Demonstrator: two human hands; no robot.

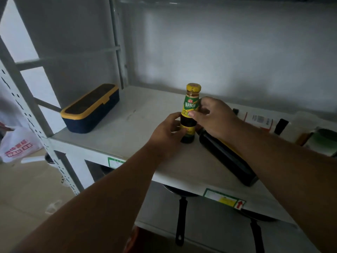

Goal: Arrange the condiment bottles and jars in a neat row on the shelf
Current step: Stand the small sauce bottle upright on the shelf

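Lowest in frame, under the shelf board: two dark frying pans, the nearer pan [179, 216] with its handle pointing toward the camera. Above them, both forearms reach up from the bottom corners to mid-frame. Left hand [166, 133] is wrapped round the lower body of the sauce bottle [190, 110], fingers closed on the dark glass; right hand [212, 116] pinches the bottle's green-yellow label from the right side. So both hands hold the same bottle, which stands upright on the shelf [127, 128] near frame centre, yellow cap on. Just right of it, a larger dark bottle [226, 154] lies on its side, base toward the front edge, partly hidden by the right forearm. Further right, at the frame edge, more containers (blurred, dim; cannot say what they are or how they stand). Far left on the shelf, a navy box with yellow rim [91, 109], well apart from the bottles. Judgement: early stage. One bottle upright and being placed; the lying bottle and the right-hand items remain to be lined up; no row yet.
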